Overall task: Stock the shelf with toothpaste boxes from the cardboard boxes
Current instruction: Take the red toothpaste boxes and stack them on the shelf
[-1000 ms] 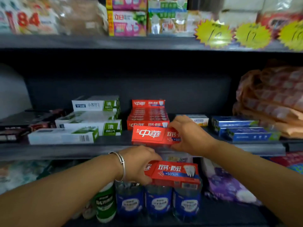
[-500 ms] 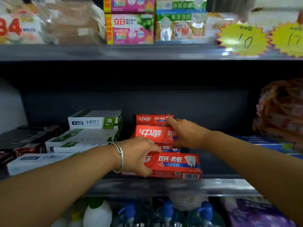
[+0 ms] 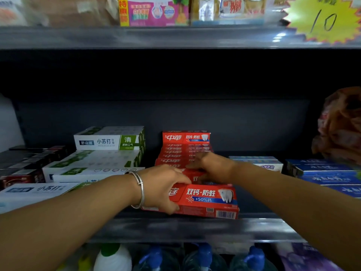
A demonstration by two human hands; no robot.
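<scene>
Hands mid-stocking: left hand (image 3: 164, 187) grips a red toothpaste box (image 3: 207, 202) at the shelf edge (image 3: 195, 229); right hand (image 3: 213, 169), blurred, grasp unclear, meets the red stack (image 3: 181, 153). Next, likely sliding it back.

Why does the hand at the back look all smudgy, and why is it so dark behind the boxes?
Head view: the right hand is motion-blurred against the red toothpaste stack; the left hand and its red box look sharper; the shelf back wall lies in shadow; the yellow price tag is bright and soft.
</scene>
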